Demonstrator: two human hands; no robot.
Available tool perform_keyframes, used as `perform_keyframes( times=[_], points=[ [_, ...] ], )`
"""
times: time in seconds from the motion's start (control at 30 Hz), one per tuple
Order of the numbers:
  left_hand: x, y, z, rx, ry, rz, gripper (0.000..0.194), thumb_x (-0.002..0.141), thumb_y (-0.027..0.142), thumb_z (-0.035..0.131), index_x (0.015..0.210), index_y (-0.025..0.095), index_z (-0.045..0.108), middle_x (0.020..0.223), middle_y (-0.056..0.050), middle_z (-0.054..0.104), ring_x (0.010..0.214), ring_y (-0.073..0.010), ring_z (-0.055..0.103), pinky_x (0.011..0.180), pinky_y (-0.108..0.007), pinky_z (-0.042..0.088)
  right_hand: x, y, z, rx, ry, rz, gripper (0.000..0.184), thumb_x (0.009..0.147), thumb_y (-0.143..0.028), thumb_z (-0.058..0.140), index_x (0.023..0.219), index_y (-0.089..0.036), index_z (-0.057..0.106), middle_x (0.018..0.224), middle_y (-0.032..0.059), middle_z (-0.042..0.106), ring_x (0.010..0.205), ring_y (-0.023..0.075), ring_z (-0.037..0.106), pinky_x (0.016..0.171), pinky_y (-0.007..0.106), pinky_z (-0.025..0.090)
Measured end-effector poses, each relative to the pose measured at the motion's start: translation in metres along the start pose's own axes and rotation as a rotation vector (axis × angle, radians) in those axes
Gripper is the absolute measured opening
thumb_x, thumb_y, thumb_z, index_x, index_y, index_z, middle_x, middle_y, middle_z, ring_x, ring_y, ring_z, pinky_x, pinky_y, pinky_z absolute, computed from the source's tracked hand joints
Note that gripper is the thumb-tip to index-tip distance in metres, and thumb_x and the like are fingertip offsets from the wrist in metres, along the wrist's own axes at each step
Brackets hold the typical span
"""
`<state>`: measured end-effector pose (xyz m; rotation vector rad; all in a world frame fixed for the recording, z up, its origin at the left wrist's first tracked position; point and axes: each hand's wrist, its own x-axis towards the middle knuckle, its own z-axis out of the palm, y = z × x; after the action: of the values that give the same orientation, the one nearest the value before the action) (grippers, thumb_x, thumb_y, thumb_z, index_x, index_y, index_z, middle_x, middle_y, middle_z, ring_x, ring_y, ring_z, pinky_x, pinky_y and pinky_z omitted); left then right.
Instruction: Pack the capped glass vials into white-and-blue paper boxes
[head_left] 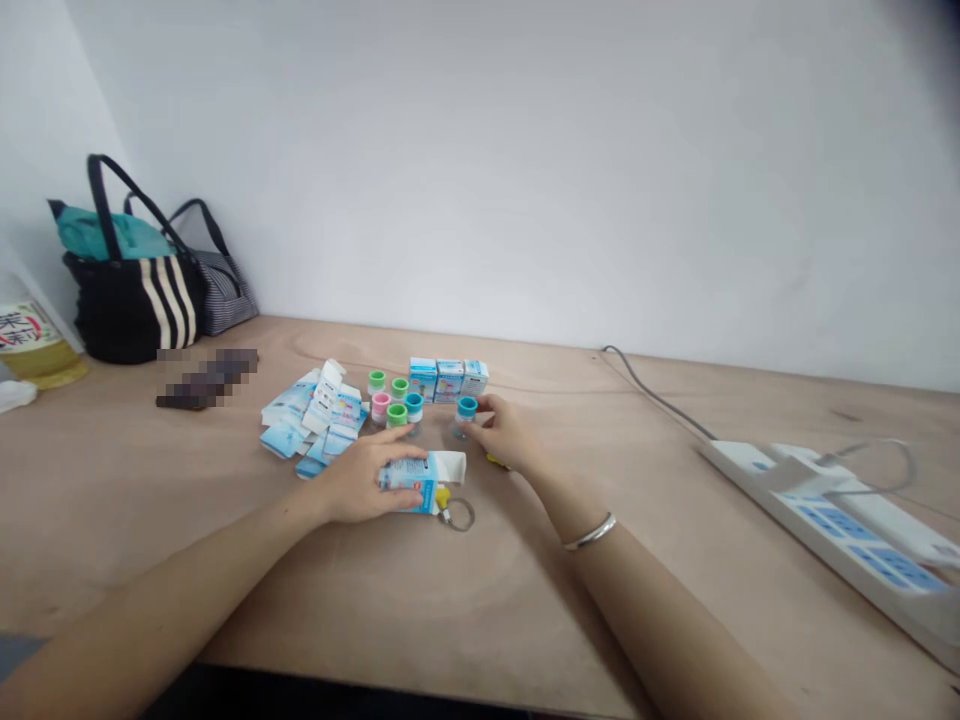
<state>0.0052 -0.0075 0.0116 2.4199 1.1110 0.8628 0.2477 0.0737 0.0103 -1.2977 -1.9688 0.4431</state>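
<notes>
My left hand [364, 478] is closed around a small blue-and-white carton [429, 482] lying on its side, its end flap out to the right. With fingers closed at its right side, my right hand [504, 430] grips a small clear bottle with a blue cap [466, 412], which stands upright on the table. Several similar bottles are grouped to the left, among them a pink-capped bottle [381, 405] and a green-capped bottle [397, 413]. A keyring with a yellow piece [459, 515] lies against the carton's open end.
Upright small cartons [449, 382] stand in a row behind the bottles. Flattened cartons [315, 415] are piled at left. A power strip [832, 530] with a grey cable lies at right. Bags [139, 300] and a bottle of yellow liquid [34, 335] stand at far left.
</notes>
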Motion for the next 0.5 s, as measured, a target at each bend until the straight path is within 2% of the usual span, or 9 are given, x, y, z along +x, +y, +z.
perform_keyframes(
  times=[0.1, 0.2, 0.37, 0.5],
  points=[
    [0.001, 0.000, -0.002, -0.028, -0.029, -0.018, 0.051, 0.069, 0.042, 0.072, 0.116, 0.025, 0.060, 0.124, -0.007, 0.059, 0.112, -0.0273, 0.057, 0.094, -0.040, 0.046, 0.001, -0.002, 0.006, 0.049, -0.040, 0.068, 0.021, 0.072, -0.028, 0.065, 0.087, -0.018, 0.056, 0.083, 0.0038, 0.066, 0.068, 0.0154, 0.062, 0.061, 0.029, 0.050],
    [0.002, 0.001, -0.003, -0.053, -0.056, -0.061, 0.050, 0.069, 0.042, 0.071, 0.116, 0.025, 0.060, 0.113, -0.004, 0.065, 0.102, -0.0240, 0.062, 0.088, -0.036, 0.048, -0.002, -0.012, 0.012, 0.141, -0.128, 0.069, 0.026, 0.071, -0.033, 0.067, 0.087, -0.017, 0.056, 0.083, 0.0032, 0.065, 0.069, 0.0147, 0.062, 0.061, 0.028, 0.050],
    [0.002, 0.005, -0.005, -0.039, -0.076, -0.127, 0.052, 0.070, 0.044, 0.069, 0.116, 0.024, 0.058, 0.114, -0.004, 0.064, 0.101, -0.0237, 0.061, 0.086, -0.034, 0.048, -0.008, -0.032, 0.017, 0.311, -0.298, -0.032, 0.025, 0.074, -0.036, 0.064, 0.089, -0.016, 0.058, 0.081, 0.0029, 0.064, 0.072, 0.0147, 0.061, 0.064, 0.027, 0.049],
    [0.001, 0.006, -0.011, 0.006, -0.120, -0.112, 0.057, 0.068, 0.040, 0.070, 0.121, 0.025, 0.054, 0.121, -0.003, 0.061, 0.108, -0.0243, 0.058, 0.092, -0.036, 0.044, -0.014, -0.039, 0.000, 0.082, -0.215, 0.037, 0.036, 0.070, -0.048, 0.066, 0.082, -0.017, 0.054, 0.075, 0.0021, 0.060, 0.066, 0.0137, 0.055, 0.058, 0.027, 0.044]
  ],
)
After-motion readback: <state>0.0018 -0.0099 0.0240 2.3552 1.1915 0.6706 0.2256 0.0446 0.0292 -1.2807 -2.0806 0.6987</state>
